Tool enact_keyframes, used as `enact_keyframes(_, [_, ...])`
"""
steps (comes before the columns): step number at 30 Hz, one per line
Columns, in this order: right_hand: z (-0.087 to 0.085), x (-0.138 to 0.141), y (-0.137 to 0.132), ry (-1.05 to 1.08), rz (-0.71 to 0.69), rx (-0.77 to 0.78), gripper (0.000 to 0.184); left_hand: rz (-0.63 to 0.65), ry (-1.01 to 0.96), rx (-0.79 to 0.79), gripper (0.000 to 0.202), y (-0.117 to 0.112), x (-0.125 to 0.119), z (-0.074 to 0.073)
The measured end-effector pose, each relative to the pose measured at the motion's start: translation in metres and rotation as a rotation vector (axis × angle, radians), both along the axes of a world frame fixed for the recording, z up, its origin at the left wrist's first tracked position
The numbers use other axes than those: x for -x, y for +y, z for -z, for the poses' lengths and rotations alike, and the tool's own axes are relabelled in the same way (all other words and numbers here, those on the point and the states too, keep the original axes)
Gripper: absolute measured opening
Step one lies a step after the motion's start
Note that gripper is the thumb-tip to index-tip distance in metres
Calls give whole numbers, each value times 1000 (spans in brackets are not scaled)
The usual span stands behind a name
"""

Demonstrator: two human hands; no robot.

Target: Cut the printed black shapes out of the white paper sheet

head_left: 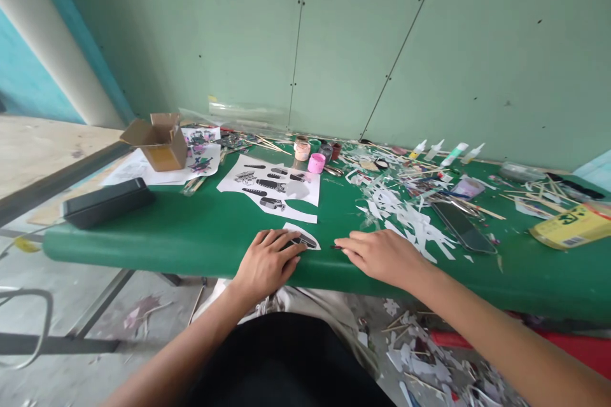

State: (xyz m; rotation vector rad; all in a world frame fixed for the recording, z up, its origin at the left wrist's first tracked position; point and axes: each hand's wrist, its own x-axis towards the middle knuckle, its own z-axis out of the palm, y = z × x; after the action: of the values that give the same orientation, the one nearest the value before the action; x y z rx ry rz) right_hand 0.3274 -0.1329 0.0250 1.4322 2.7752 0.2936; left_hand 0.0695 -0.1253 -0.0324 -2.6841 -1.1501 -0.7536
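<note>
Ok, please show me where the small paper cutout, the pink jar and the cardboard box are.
small paper cutout point(305, 238): head view, on its printed middle.
pink jar point(316, 163): head view, on its side wall.
cardboard box point(165, 151): head view, on its front face.

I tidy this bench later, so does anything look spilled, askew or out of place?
Yes. White paper scraps and thin sticks lie strewn over the right of the green table, and more scraps litter the floor beneath. The cardboard box sits with flaps open.
</note>
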Motion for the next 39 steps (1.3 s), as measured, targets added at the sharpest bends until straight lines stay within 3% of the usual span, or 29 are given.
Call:
enact_keyframes(5, [16,17,-5,220,84,54,38,-41,0,16,30,0,-5,-1])
enact_keyframes(11, [40,33,-8,190,66,28,38,-57,0,47,28,2,-4,-4])
enact_keyframes(22, [50,23,-7,253,36,-71,35,-118,29,51,27,5,-1,-8])
enact_keyframes(26, [48,1,-2,242,179,-91,34,-161,71,34,27,6,-1,-12])
enact_keyframes(30, [39,-15,1,91,546,-135,34,-146,90,3,25,6,-8,-12])
enact_keyframes(32, [35,-13,1,105,616,-148,33,-123,85,-13,25,4,-12,-9])
enact_keyframes(39, [33,21,14,386,348,-32,27,-119,-11,-47,30,1,-14,0])
